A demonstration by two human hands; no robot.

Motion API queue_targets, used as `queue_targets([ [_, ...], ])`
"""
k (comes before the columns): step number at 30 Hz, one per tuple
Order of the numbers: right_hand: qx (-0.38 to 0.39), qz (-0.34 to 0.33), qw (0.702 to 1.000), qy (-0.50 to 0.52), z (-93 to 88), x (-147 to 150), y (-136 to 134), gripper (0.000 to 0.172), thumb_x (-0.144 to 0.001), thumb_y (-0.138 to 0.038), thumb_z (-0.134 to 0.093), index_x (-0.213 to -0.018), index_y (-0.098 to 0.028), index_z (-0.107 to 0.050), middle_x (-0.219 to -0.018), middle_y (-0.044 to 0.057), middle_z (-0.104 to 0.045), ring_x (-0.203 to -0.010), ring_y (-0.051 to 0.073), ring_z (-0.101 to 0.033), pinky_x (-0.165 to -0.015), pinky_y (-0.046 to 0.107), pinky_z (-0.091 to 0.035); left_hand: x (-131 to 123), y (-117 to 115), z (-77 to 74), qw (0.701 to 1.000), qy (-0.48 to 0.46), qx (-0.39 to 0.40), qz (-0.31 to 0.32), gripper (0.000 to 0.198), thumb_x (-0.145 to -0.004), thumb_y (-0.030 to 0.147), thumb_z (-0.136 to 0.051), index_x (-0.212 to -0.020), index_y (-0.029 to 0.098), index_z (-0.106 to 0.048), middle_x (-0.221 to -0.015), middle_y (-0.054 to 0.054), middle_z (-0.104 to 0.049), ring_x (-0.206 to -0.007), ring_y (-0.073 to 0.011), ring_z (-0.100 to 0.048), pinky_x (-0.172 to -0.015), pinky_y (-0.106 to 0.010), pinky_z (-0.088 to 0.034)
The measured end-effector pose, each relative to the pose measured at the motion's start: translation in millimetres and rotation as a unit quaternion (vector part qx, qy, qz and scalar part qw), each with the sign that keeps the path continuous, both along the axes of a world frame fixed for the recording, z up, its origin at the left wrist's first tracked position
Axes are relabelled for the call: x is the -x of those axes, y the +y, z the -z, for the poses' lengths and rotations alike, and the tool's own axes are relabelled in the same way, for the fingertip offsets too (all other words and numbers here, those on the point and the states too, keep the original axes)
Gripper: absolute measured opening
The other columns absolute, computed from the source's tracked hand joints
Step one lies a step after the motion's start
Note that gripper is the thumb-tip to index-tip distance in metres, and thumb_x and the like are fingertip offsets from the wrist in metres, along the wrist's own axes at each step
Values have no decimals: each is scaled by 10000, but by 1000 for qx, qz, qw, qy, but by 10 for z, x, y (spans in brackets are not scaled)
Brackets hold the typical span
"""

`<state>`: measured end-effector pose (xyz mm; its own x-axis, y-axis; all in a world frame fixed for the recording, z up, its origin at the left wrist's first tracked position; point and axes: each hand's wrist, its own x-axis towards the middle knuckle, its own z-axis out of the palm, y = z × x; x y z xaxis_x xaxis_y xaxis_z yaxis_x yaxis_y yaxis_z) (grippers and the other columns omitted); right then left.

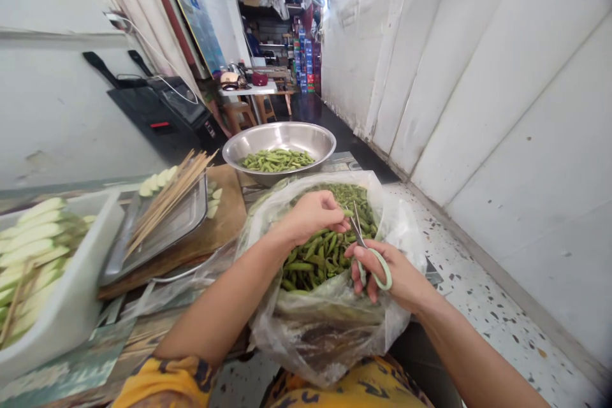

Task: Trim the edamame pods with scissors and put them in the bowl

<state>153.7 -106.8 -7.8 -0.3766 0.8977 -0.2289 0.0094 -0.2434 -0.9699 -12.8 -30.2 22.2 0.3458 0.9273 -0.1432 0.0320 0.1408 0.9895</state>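
A clear plastic bag (335, 325) full of green bean pods (315, 255) rests in front of me. My left hand (310, 213) hovers over the bag's mouth, its fingers pinched on a single pod (348, 211). My right hand (392, 274) grips pale green scissors (370, 255), whose blades point up toward that pod. Beyond the bag stands a large steel bowl (280, 140) with a layer of pods (277, 160) in it.
A steel tray (162, 236) with bamboo skewers (167, 197) lies on a wooden board (224, 217) to the left. A white tub (62, 306) holds pale sliced vegetables. White wall panels (502, 108) run along the right; a speckled floor (488, 312) lies below.
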Motion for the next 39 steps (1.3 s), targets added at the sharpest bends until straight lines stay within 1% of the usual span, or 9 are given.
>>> queue_targets([
  [11,1,29,999,33,40,-9,9,450,-766,-597,-622,-738,-156,-533,-564,-16,-564,-426,103,-552,-299,151,-374,-30,-28,21,999,19,8,40,129,-668,53,-603,-600,124,-520,-562,-52,-665,-484,-114,-625,-481,-193,-489],
  [15,17,55,998,4,34,3,-2,456,-729,-598,-657,-719,-156,-549,-487,-35,-533,-350,78,-490,-255,127,-270,-30,-50,12,998,35,14,49,117,-661,66,-597,-598,121,-515,-567,-58,-664,-478,-111,-618,-471,-189,-476],
  [20,22,68,997,5,55,-1,-5,425,-716,-561,-692,-736,-156,-564,-483,-42,-530,-339,70,-466,-247,128,-249,69,25,-63,999,4,-5,-34,189,-603,46,-565,-587,148,-406,-701,-44,-673,-610,-120,-660,-538,-200,-499],
  [24,11,55,998,28,65,-18,5,400,-769,-545,-653,-831,-156,-584,-560,-21,-563,-426,104,-543,-286,147,-337,211,141,-71,993,81,-57,-68,130,-609,93,-465,-593,172,-363,-624,17,-595,-426,-62,-518,-389,-165,-305],
  [27,5,46,999,24,61,-26,8,389,-783,-535,-646,-833,-155,-578,-565,-16,-560,-435,111,-546,-293,155,-350,269,174,-29,933,313,-175,-28,82,-652,145,-447,-578,166,-475,-573,7,-572,-471,-92,-506,-449,-203,-328],
  [31,-1,37,999,12,62,-39,-2,383,-788,-532,-643,-806,-158,-563,-568,-12,-562,-435,114,-548,-295,158,-354,259,128,7,763,599,-236,62,175,-697,300,-540,-680,173,-660,-743,-82,-687,-700,-218,-621,-584,-280,-417],
  [33,-4,32,999,8,68,-50,-5,373,-794,-523,-641,-803,-160,-559,-575,-11,-567,-437,112,-545,-300,160,-361,249,99,9,711,653,-231,122,231,-695,359,-594,-785,177,-704,-827,-113,-709,-756,-257,-640,-612,-303,-435],
  [36,-8,27,1000,5,77,-65,-1,358,-798,-512,-640,-798,-165,-554,-585,-12,-568,-457,115,-553,-309,160,-372,254,93,11,686,660,-253,171,221,-699,314,-616,-852,194,-721,-876,-107,-717,-801,-267,-646,-624,-303,-435],
  [39,2,21,1000,7,82,-71,11,351,-789,-502,-653,-823,-164,-563,-590,-15,-568,-465,115,-556,-305,155,-366,260,123,16,720,605,-287,183,204,-716,241,-588,-865,203,-722,-876,-76,-716,-802,-229,-635,-634,-278,-418],
])
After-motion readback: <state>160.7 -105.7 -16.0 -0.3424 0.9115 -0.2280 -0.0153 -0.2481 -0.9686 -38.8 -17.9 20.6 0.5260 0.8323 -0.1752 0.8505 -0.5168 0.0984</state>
